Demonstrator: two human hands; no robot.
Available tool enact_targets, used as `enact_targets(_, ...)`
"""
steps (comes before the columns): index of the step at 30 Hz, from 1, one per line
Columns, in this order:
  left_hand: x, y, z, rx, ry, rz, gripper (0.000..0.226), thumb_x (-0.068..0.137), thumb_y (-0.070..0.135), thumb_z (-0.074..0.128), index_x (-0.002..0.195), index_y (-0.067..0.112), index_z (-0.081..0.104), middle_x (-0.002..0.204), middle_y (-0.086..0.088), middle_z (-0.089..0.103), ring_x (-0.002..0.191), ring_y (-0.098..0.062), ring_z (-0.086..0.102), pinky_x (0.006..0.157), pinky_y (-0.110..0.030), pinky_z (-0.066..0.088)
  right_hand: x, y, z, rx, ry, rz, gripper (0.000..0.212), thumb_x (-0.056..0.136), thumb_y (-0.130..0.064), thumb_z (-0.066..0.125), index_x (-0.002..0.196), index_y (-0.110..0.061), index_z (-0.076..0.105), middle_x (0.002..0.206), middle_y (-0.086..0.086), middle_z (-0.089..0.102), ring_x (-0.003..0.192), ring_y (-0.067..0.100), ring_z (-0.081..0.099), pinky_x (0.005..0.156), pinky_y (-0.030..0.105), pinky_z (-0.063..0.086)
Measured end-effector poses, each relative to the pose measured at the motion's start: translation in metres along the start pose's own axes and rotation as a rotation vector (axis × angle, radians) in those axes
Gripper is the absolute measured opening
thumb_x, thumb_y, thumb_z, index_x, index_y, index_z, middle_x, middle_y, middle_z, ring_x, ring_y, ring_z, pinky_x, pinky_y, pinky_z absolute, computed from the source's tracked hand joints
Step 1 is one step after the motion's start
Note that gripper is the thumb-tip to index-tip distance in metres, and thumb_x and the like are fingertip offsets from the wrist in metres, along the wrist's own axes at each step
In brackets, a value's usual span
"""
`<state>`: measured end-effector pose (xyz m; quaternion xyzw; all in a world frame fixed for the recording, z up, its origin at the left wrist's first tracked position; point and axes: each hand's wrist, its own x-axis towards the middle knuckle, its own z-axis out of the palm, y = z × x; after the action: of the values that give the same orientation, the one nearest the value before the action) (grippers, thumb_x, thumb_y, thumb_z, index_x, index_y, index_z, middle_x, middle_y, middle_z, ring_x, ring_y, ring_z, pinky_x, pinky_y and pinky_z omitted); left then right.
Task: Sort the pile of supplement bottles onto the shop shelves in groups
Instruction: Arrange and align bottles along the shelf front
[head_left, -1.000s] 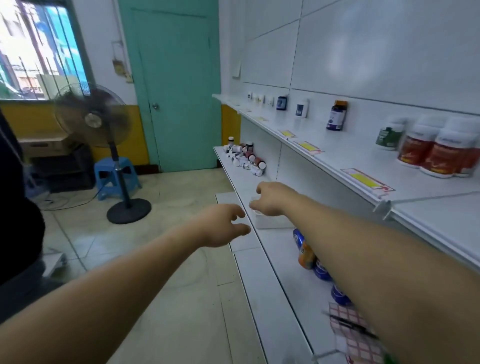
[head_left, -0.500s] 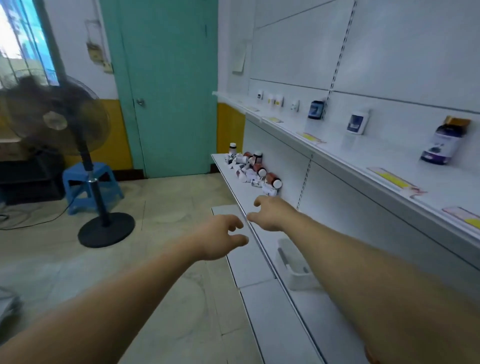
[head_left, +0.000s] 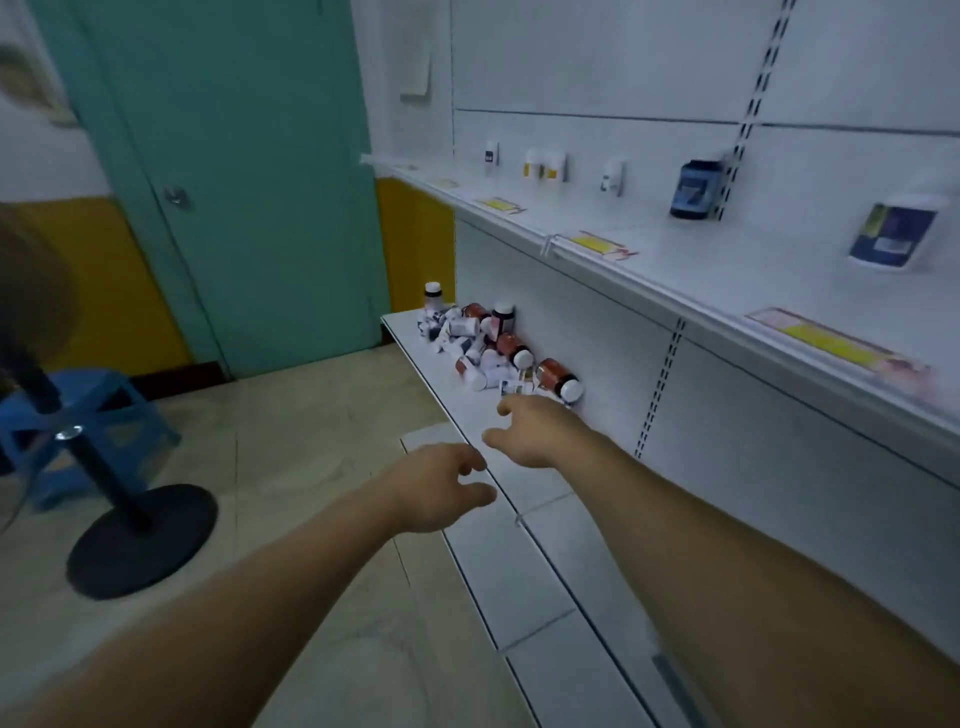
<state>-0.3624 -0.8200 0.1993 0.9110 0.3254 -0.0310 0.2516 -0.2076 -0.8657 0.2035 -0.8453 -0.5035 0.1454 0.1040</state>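
Brown bottles with white caps, mixed with small white ones, make up the pile of bottles (head_left: 483, 348) at the far end of the lower shelf (head_left: 457, 415), against the back panel. A couple stand upright; most lie on their sides.

Right hand (head_left: 535, 431): empty, fingers loosely spread, just short of the nearest brown bottle (head_left: 556, 379). No contact seen. Left hand (head_left: 436, 488): empty, fingers half curled, near the shelf's front edge and closer to the body.

Step in hand, as judged: reaching in for a first pick. Take the nearest outlying bottle by its body, not its cap. The round bottles lying down will likely roll once a neighbour is lifted. No raised lip is visible at the front edge, so the left hand could guard it.

Room: the upper shelf (head_left: 675, 270) overhangs the pile, so draw bottles out toward the aisle, not straight up. It carries a few spaced items, e.g. a dark blue bottle (head_left: 696, 189), with wide bare stretches between. Fan base (head_left: 140, 540) and blue stool (head_left: 88, 415) stand well apart from the shelves.
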Motion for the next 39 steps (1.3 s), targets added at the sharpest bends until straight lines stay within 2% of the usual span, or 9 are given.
enact_targets(7,0.129,-0.067,-0.055,0.016,-0.043,-0.032,0.051,0.091,0.047,0.053,0.136,0.023,0.047,0.135,0.001,0.051,0.115,-0.017,0.053,0.093,-0.026,0.041,0.146,-0.008,-0.002,0.037,-0.027,0.050,0.063,0.095,-0.042,0.049,0.150,-0.024,0.024,0.143,0.010,0.048,0.122,0.030,0.050,0.093,0.035,0.043)
enact_targets(12,0.218,-0.121,-0.088,0.068,-0.094,0.008,0.050,0.092,0.047,0.052,0.136,0.022,0.047,0.136,-0.001,0.051,0.118,-0.019,0.051,0.097,-0.028,0.041,0.246,-0.015,0.012,0.035,-0.040,0.129,0.055,0.093,-0.045,0.050,0.138,-0.015,0.043,0.136,0.014,0.051,0.119,0.031,0.051,0.092,0.035,0.043)
enact_targets(15,0.276,-0.162,-0.103,0.046,-0.132,0.037,0.049,0.092,0.047,0.052,0.134,0.023,0.048,0.133,0.000,0.052,0.110,-0.017,0.055,0.091,-0.027,0.043,0.307,-0.023,0.024,0.059,-0.020,0.184,0.053,0.092,-0.046,0.048,0.135,-0.014,0.045,0.134,0.013,0.051,0.117,0.031,0.051,0.086,0.033,0.041)
enact_targets(23,0.420,-0.277,-0.162,0.070,-0.257,0.135,0.049,0.092,0.047,0.053,0.133,0.022,0.049,0.131,-0.001,0.053,0.114,-0.017,0.053,0.093,-0.026,0.041,0.442,-0.050,0.069,0.197,0.064,0.408,0.050,0.091,-0.046,0.051,0.126,-0.010,0.049,0.127,0.015,0.055,0.114,0.033,0.053,0.091,0.036,0.045)
enact_targets(28,0.504,-0.294,-0.182,0.105,-0.350,0.202,0.049,0.092,0.046,0.054,0.133,0.021,0.049,0.134,-0.003,0.051,0.117,-0.020,0.051,0.095,-0.028,0.040,0.492,-0.041,0.087,0.274,0.122,0.555,0.041,0.092,-0.046,0.053,0.110,-0.010,0.058,0.112,0.013,0.062,0.103,0.032,0.059,0.075,0.028,0.043)
enact_targets(32,0.571,-0.299,-0.174,0.115,-0.390,0.263,0.050,0.091,0.044,0.055,0.136,0.022,0.046,0.138,-0.003,0.047,0.122,-0.020,0.047,0.095,-0.025,0.036,0.530,-0.022,0.103,0.291,0.153,0.658,0.048,0.094,-0.040,0.051,0.128,-0.006,0.051,0.132,0.014,0.054,0.121,0.030,0.051,0.097,0.031,0.038)
enact_targets(34,0.602,-0.301,-0.167,0.122,-0.383,0.298,0.050,0.091,0.042,0.058,0.135,0.021,0.047,0.139,-0.003,0.045,0.124,-0.021,0.045,0.097,-0.024,0.034,0.548,-0.012,0.112,0.307,0.154,0.713,0.057,0.090,-0.046,0.053,0.130,-0.006,0.049,0.134,0.015,0.052,0.125,0.032,0.048,0.106,0.039,0.036)
enact_targets(36,0.632,-0.302,-0.162,0.126,-0.399,0.334,0.047,0.089,0.037,0.061,0.131,0.018,0.051,0.133,-0.004,0.048,0.122,-0.022,0.046,0.095,-0.024,0.034,0.560,-0.004,0.119,0.445,0.124,0.803,0.057,0.085,-0.048,0.058,0.127,-0.010,0.050,0.128,0.013,0.055,0.118,0.033,0.052,0.100,0.042,0.042)
enact_targets(39,0.677,-0.305,-0.151,0.149,-0.400,0.430,0.034,0.081,0.036,0.067,0.108,0.018,0.058,0.113,-0.006,0.056,0.113,-0.028,0.053,0.090,-0.031,0.041,0.567,-0.002,0.136,0.493,0.128,0.898,0.058,0.083,-0.048,0.063,0.130,-0.018,0.049,0.126,0.010,0.051,0.113,0.031,0.052,0.095,0.041,0.046)
